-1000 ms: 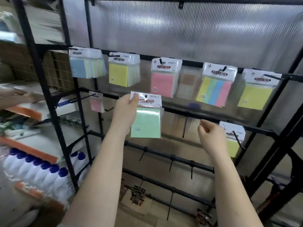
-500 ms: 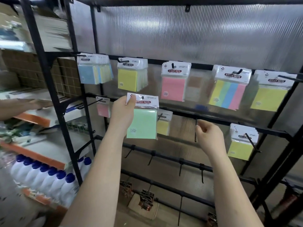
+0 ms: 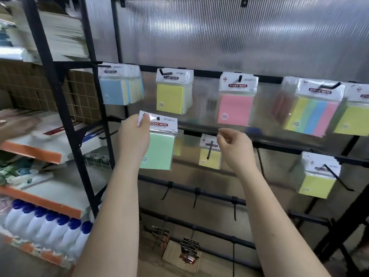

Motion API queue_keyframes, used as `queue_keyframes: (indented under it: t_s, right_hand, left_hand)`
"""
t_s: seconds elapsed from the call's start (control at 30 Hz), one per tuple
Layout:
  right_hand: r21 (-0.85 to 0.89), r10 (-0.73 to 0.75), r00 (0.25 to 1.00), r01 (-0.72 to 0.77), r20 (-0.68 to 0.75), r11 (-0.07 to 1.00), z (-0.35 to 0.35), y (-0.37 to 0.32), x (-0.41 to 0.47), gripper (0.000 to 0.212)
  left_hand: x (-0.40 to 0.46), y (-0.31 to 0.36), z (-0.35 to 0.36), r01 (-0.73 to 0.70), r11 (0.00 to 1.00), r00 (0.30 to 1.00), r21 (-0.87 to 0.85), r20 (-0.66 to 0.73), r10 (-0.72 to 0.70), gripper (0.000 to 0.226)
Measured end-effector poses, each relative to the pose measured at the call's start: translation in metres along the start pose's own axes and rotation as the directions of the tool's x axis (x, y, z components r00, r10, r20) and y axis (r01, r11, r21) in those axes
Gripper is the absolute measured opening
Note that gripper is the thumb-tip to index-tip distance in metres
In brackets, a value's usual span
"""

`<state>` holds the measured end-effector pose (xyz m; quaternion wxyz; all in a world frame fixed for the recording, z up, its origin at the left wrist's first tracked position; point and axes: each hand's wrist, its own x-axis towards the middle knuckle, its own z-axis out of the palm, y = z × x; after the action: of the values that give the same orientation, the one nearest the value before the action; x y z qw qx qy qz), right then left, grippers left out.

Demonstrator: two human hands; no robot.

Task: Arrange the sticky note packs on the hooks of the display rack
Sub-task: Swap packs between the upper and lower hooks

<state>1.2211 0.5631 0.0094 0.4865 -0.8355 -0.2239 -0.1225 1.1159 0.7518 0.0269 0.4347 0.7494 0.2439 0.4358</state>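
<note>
My left hand pinches the white header of a green sticky note pack and holds it up in front of the second rail of the black display rack. My right hand hovers to its right with fingers loosely curled and holds nothing, just in front of a small yellow pack on a hook. On the top rail hang a blue pack, a yellow pack, a pink pack and a striped pack. Another yellow pack hangs lower right.
Bare black hooks stick out from the lower rails. A side shelf unit on the left carries white bottles with blue caps and boxes. Another person's hand reaches in at the left edge. Small carded items sit low.
The view has shifted left, so the rack sits further right in frame. My left hand keeps the green pack raised; my right hand has risen slightly beside the small yellow pack.
</note>
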Motion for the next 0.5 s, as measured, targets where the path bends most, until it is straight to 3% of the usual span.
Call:
queue_keyframes:
  t_s: [0.23, 0.5]
  right_hand:
    - [0.096, -0.042, 0.984, 0.059, -0.172, 0.994, 0.07, -0.054, 0.054, 0.036]
    - [0.176, 0.102, 0.948, -0.05, -0.301, 0.983, 0.097, -0.091, 0.105, 0.035]
  left_hand:
    - [0.061, -0.029, -0.028, -0.122, 0.991, 0.99, 0.063, 0.081, 0.116, 0.038]
    - [0.096, -0.053, -0.052, -0.124, 0.992, 0.981, 0.024, 0.153, 0.119, 0.041]
